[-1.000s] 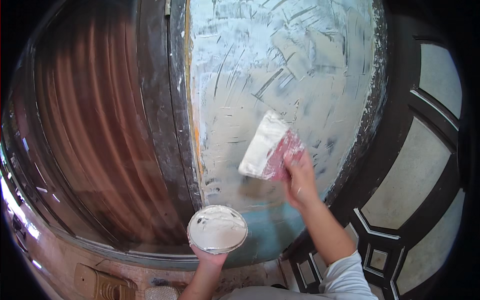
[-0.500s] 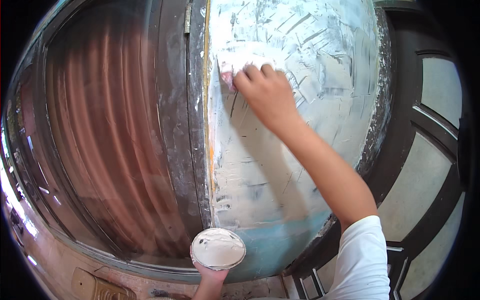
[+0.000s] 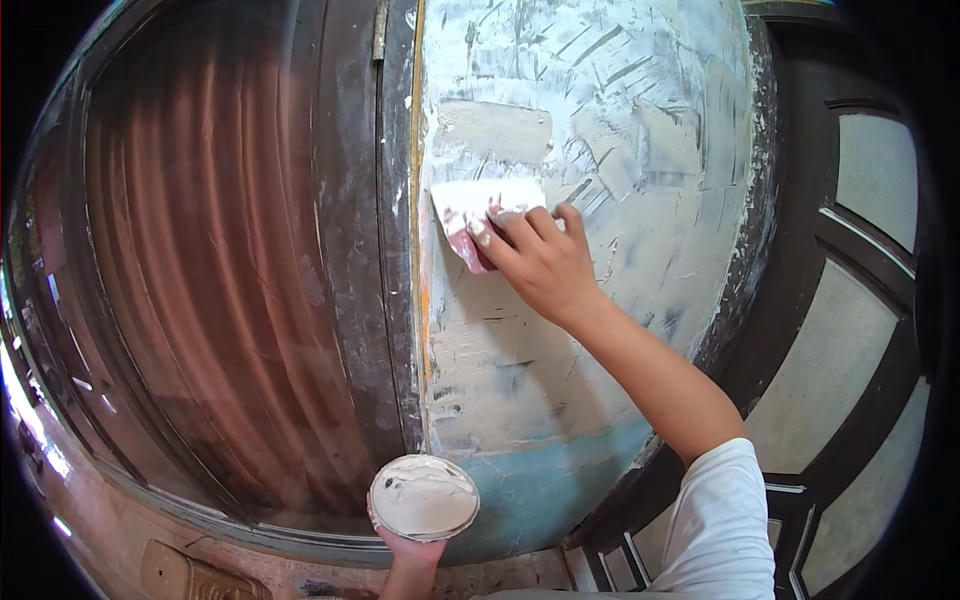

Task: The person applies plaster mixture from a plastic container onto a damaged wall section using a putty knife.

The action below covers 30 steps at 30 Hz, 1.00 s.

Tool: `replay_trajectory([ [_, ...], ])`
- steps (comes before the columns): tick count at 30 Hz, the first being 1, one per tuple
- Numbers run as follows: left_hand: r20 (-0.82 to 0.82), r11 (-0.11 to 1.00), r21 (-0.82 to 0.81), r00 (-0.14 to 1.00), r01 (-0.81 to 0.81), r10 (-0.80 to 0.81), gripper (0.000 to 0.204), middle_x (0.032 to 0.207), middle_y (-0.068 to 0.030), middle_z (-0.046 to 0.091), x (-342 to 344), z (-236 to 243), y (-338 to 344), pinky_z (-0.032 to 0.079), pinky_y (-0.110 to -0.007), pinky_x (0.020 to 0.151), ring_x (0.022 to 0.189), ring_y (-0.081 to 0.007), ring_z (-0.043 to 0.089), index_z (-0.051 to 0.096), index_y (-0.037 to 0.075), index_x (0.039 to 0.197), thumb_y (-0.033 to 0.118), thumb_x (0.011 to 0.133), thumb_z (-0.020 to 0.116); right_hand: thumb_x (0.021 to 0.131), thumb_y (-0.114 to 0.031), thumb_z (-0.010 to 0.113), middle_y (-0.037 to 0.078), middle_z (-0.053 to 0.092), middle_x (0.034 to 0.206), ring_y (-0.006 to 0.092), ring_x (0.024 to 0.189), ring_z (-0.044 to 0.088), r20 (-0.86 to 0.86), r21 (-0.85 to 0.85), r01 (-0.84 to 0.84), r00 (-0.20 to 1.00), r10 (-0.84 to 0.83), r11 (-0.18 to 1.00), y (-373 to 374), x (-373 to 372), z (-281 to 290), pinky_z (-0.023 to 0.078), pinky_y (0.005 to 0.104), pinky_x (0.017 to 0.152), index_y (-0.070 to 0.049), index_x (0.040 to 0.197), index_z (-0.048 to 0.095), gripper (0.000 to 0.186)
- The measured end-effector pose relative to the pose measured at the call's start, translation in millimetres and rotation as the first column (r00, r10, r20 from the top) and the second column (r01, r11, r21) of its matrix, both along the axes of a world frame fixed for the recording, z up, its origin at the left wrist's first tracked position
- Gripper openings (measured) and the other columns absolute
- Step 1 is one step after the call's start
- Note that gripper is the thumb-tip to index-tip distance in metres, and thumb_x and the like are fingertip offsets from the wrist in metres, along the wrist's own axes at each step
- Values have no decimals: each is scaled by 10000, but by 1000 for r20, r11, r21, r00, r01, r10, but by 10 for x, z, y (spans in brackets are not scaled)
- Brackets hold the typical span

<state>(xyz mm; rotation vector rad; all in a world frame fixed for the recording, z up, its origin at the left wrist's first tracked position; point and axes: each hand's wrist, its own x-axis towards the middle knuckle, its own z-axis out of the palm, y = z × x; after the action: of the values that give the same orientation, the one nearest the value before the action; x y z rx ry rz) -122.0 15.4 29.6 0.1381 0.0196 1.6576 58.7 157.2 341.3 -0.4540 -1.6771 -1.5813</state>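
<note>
My right hand [image 3: 545, 255] grips a putty scraper [image 3: 470, 240], a flat reddish blade smeared with white filler. Its upper edge lies against the patchy white wall [image 3: 580, 400], close to the wall's left border. Above the blade runs a freshly spread beige band of filler. Low in the middle, my left hand [image 3: 412, 545] holds a round tub [image 3: 425, 500] of creamy putty from beneath, its top facing me. A dark speck sits on the putty. The fingers under the tub are mostly hidden.
Left of the wall stands a dark door frame [image 3: 365, 300] with a hinge [image 3: 380, 30] and a glazed panel showing a reddish-brown curtain [image 3: 220, 280]. A dark panelled door [image 3: 830, 330] is at the right. A brown plastic object [image 3: 195, 575] lies on the floor, lower left.
My right hand has drawn the scraper down the wall, uncovering a smooth beige patch above it. The tub in my left hand has shifted slightly left.
</note>
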Motion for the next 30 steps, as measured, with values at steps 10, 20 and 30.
replay_trajectory([
  [10, 26, 1000, 1, 1000, -16, 16, 661, 1325, -148, 561, -41, -74, 52, 417, -573, 1014, 1200, -398, 528, 546, 96, 1300, 603, 905, 392, 858, -285, 668, 45, 655, 803, 258, 735, 612, -102, -600, -136, 990, 94, 789, -471, 153, 1041, 424, 379, 732, -152, 918, 627, 152],
  [20, 8, 1000, -5, 1000, -27, 27, 675, 1312, -137, 565, 27, -223, 232, 410, -572, 1017, 1192, -393, 527, 542, 102, 1300, 621, 898, 386, 867, -398, 638, 62, 701, 796, 247, 783, 668, 144, -408, 546, 830, -539, 731, -141, -111, 1730, 413, 397, 861, -146, 915, 681, 261],
  [30, 40, 1000, -19, 999, -1, 2, 680, 1324, -147, 557, -29, -164, 232, 410, -579, 1017, 1188, -401, 530, 546, 98, 1298, 622, 898, 381, 926, -360, 583, 151, 680, 877, 344, 832, 649, -66, -314, 247, 957, -281, 917, -61, 387, 2136, 485, 425, 779, -95, 1079, 604, 306],
])
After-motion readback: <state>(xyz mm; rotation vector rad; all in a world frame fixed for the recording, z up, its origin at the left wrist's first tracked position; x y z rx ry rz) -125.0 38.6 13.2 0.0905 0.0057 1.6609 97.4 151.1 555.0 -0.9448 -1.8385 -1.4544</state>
